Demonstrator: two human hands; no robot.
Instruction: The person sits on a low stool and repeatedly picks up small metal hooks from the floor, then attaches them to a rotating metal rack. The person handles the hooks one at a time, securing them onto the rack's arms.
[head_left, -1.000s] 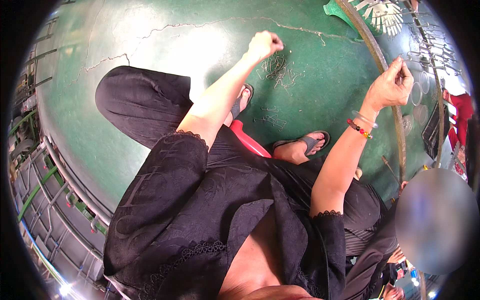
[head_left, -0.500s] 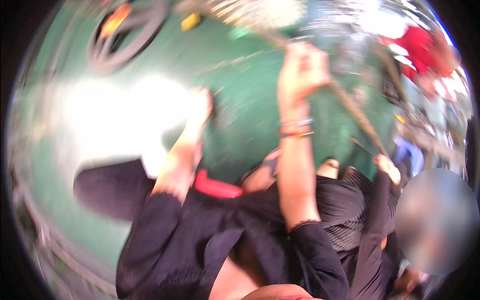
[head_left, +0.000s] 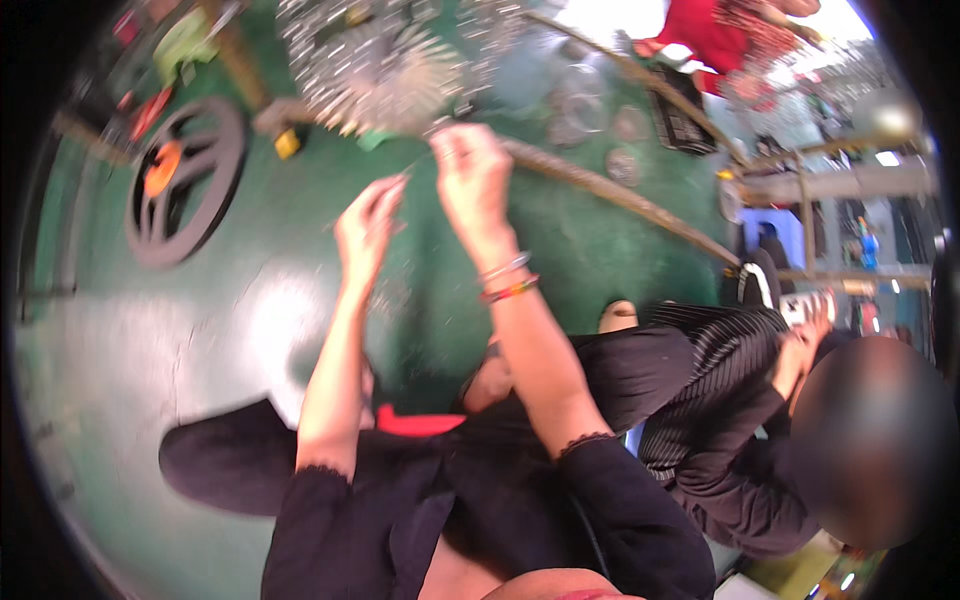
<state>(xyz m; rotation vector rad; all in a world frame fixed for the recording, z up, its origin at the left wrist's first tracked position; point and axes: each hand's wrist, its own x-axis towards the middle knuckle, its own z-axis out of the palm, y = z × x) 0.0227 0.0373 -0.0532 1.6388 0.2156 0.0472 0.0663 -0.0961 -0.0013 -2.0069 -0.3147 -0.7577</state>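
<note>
My left hand [head_left: 366,225] is raised over the green floor, its fingertips pinched together. A thin, blurred strand [head_left: 409,168] shows at those fingertips, toward the right hand; its kind is unclear. My right hand [head_left: 474,185], with bracelets at the wrist, is closed beside a long slanting pole [head_left: 620,190]. What its fingers hold is hidden and blurred. Just beyond both hands hangs a dense bundle of pale, shiny thin pieces [head_left: 400,85], fanned out around the far part of the pole.
A dark spoked wheel [head_left: 225,165] with an orange centre stands at the left. A yellow block [head_left: 287,144] is near the pole. A seated person in striped trousers [head_left: 730,350] is close on my right, holding a pale object. Someone in red [head_left: 705,35] is farther back among shiny bundles.
My left hand has risen away from me, close to the right hand. The right hand has shifted left along the pole. The neighbour's hand has left the pole's near end.
</note>
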